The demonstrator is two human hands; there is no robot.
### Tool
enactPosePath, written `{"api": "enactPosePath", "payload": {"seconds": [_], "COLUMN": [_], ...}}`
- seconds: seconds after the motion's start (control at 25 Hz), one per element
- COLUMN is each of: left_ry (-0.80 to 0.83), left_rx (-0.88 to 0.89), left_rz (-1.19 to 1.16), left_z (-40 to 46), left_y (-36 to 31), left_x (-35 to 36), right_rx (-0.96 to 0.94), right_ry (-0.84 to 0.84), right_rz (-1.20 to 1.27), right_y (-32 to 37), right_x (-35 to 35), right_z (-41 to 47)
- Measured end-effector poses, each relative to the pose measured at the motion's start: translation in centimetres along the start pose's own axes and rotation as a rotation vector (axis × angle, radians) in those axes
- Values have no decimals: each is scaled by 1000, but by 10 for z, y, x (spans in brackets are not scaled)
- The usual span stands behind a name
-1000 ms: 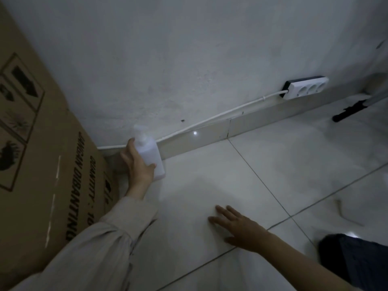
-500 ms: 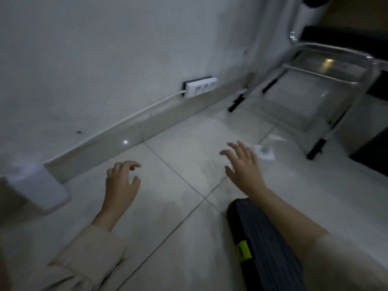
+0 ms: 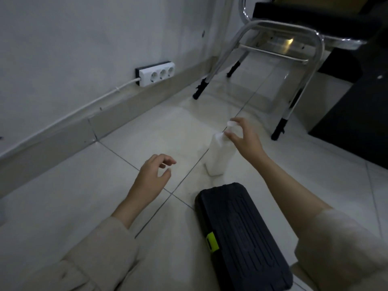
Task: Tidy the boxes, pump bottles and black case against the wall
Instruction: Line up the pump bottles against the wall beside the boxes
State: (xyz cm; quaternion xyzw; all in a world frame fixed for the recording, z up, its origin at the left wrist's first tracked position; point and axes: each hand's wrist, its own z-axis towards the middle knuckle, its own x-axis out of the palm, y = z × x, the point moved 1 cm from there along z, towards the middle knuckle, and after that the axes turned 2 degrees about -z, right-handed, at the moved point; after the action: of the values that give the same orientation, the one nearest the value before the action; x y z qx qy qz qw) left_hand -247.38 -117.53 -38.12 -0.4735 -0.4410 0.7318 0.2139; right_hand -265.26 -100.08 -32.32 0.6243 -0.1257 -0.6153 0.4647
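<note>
A white pump bottle [image 3: 218, 158] stands upright on the tiled floor, well away from the wall [image 3: 73, 38]. My right hand [image 3: 245, 139] is at its top, thumb and fingers closing around the pump head. My left hand [image 3: 153, 177] hovers over the floor to the bottle's left, fingers loosely curled and holding nothing. A black case [image 3: 241, 234] with a yellow-green latch lies flat on the floor just in front of the bottle, between my arms. No boxes are in view.
A white power strip [image 3: 156, 74] sits on the skirting board with its cable running left along the wall. A metal-framed chair [image 3: 279, 30] stands beyond the bottle. A dark cabinet [image 3: 357, 122] fills the right side.
My view has swung right, away from the first bottle set by the wall. My right hand has reached forward to the second bottle's pump head. My left hand has drifted right, still holding nothing.
</note>
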Motion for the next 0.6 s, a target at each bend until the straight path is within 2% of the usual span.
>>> {"api": "enactPosePath", "payload": {"seconds": [0.12, 0.24, 0.36, 0.52, 0.6], "left_ry": [18, 52, 73, -71, -153], "left_rx": [-8, -61, -124, -209, -194], "left_rz": [-30, -33, 3, -10, 26], "left_z": [-2, -6, -10, -23, -34], "left_y": [-4, -6, -5, 2, 10], "left_x": [-1, -4, -15, -48, -71], "right_rx": [18, -70, -142, -277, -352], "right_ry": [84, 194, 305, 479, 526], "right_rz": [67, 66, 196, 280, 293], "right_y": [8, 27, 61, 113, 135], "right_x": [15, 35, 60, 102, 120], "right_z": [0, -10, -20, -42, -54]}}
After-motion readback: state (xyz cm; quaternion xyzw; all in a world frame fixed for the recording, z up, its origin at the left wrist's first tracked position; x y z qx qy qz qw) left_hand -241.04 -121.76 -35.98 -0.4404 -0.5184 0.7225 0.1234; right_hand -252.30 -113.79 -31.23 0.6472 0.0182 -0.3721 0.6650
